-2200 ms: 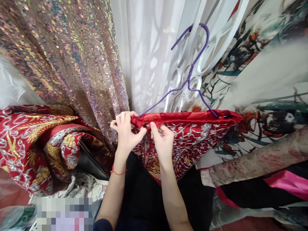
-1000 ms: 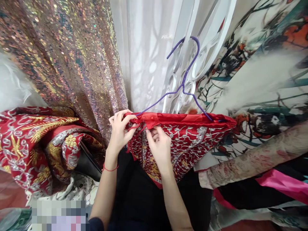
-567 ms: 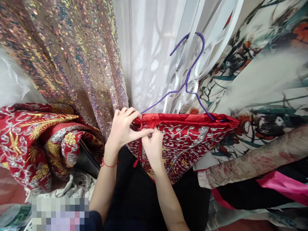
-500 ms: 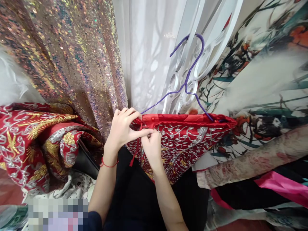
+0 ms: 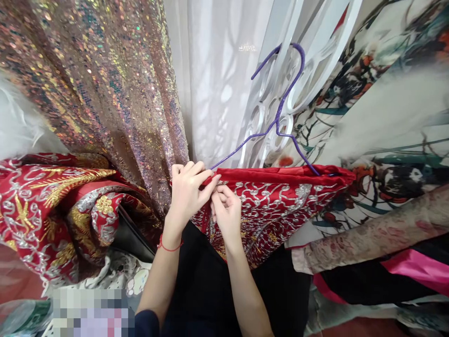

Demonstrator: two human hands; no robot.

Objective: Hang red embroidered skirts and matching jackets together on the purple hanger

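Note:
A red skirt-like garment [image 5: 266, 215] with silver and gold embroidery hangs over my lap, its plain red waistband [image 5: 259, 176] at the top. The purple hanger [image 5: 277, 119] rises out of that waistband, its hook pointing up. My left hand [image 5: 190, 191] is closed on the waistband's left end, thumb and fingers pinching the fabric. Just below and right of those fingertips, my right hand [image 5: 227, 209] is closed with its fingers curled at the same edge. What lies between the right fingertips is hidden. A narrow red cord [image 5: 204, 223] hangs beneath the hands.
Another red embroidered garment [image 5: 70, 210] is heaped on the left. Behind are a sequinned curtain [image 5: 133, 93], a white sheer curtain [image 5: 217, 84] and a white cut-out panel [image 5: 308, 70]. Floral fabric [image 5: 396, 140] and folded cloths [image 5: 351, 243] lie to the right.
Both hands, the garment and the hanger sit slightly farther right in view. My left fingers have closed more over the waistband, and my right fingers have loosened a little from a tight fist.

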